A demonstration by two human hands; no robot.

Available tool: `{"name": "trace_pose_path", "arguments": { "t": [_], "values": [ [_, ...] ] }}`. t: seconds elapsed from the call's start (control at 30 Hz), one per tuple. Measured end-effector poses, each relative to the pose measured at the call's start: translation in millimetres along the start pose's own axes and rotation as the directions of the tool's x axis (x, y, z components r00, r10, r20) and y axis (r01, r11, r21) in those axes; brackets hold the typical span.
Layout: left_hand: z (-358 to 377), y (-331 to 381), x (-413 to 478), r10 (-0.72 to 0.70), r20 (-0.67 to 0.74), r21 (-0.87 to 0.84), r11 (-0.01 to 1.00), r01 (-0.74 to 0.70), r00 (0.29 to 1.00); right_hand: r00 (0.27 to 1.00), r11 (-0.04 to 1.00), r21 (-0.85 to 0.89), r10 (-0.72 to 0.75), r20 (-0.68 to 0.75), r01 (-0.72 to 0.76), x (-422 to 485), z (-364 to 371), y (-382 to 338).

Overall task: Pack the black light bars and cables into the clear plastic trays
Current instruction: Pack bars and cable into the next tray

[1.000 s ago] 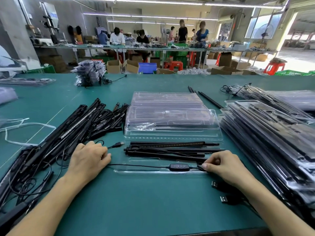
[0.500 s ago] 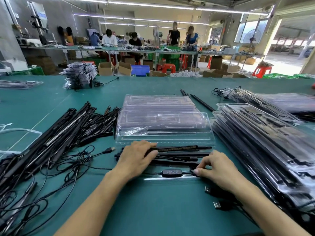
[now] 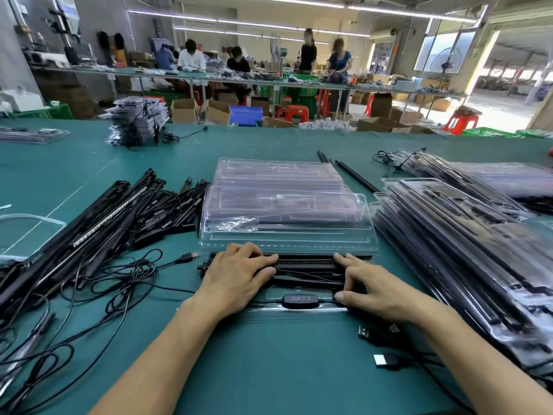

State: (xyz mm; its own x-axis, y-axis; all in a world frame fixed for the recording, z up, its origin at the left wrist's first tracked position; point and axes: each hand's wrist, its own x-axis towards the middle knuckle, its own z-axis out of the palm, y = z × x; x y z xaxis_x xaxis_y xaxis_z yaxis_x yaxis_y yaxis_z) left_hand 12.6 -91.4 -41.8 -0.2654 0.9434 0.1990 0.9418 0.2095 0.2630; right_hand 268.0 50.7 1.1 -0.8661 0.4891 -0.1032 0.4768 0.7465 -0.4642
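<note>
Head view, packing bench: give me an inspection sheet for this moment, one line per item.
Surface: green table, no damage seen.
Job's things: light bars lie in the open tray nearest the person; empty trays stacked behind; loose bars piled left; packed trays right.
Clutter: pale plastic strap at left edge.
Grippers: left hand and right hand press on the bars, fingers fairly straight.
Cables: inline controller along tray's front; USB plugs loose at right; tangled leads left.
Surroundings: workers at far bench; cardboard boxes, red stools.

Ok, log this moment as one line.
left hand: on light bars | right hand: on light bars | controller: at tray front
</note>
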Motion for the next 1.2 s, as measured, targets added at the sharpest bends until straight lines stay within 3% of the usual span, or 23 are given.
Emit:
{"name": "trace_pose_path", "arguments": {
  "t": [0.17, 0.33, 0.6, 0.77, 0.83, 0.9, 0.97, 1.03, 1.07, 1.13, 1.2],
  "values": [
    [-0.1, -4.3, 0.9, 0.02, 0.001, -0.065, 0.998, -0.02, 1.0, 0.999, 0.999, -0.046, -0.011, -0.032, 0.01, 0.1, 5.7, 4.3],
    [-3.3, -18.2, -2.2, -0.017, -0.121, -0.293, 0.956, -0.019, 0.993, 1.0, 0.995, -0.1, 0.0, -0.005, -0.001, 3.1, 3.8, 4.6],
    [-8.8, -18.9, 0.2, -0.007, -0.108, -0.21, 0.978, -0.016, 0.994, 0.999, 0.984, -0.176, 0.027, -0.028, -0.032, 8.3, 7.3, -1.7],
    [-12.1, -15.6, -2.0, -0.012, -0.104, -0.006, 1.0, 0.011, 0.995, 0.997, 0.986, -0.158, 0.035, -0.07, -0.045, 7.7, 10.6, -0.4],
    [-13.9, -19.3, -2.1, -0.049, -0.07, -0.106, 0.994, 0.041, 0.996, 0.997, 0.989, -0.137, 0.038, -0.073, -0.048, 7.0, 11.1, 0.8],
    [-17.8, -23.7, -1.6, -0.102, -0.061, -0.303, 0.95, 0.079, 0.993, 0.996, 0.992, -0.12, 0.036, -0.076, -0.045, 6.6, 11.3, 1.8],
    [-19.8, -28.5, 0.8, -0.218, -0.186, -0.403, 0.906, 0.128, 0.958, 0.996, 0.994, -0.104, 0.032, -0.079, -0.04, 6.6, 12.1, 2.4],
    [-22.3, -34.1, 5.9, -0.395, -0.336, -0.402, 0.881, 0.249, 0.855, 0.996, 0.995, -0.093, 0.029, -0.084, -0.036, 6.6, 12.8, 2.5],
    [-25.0, -36.5, 8.6, -0.487, -0.342, -0.446, 0.837, 0.318, 0.804, 0.996, 0.995, -0.088, 0.028, -0.088, -0.036, 6.8, 13.3, 2.7],
    [-31.9, -40.7, 15.9, -0.637, -0.186, -0.607, 0.673, 0.423, 0.748, 0.995, 0.997, -0.076, 0.026, -0.092, -0.033, 7.1, 13.9, 3.4],
    [-33.0, -42.5, 22.6, -0.688, -0.036, -0.716, 0.524, 0.462, 0.725, 0.995, 0.998, -0.059, 0.022, -0.097, -0.028, 6.9, 14.9, 4.5]
  ]
}}
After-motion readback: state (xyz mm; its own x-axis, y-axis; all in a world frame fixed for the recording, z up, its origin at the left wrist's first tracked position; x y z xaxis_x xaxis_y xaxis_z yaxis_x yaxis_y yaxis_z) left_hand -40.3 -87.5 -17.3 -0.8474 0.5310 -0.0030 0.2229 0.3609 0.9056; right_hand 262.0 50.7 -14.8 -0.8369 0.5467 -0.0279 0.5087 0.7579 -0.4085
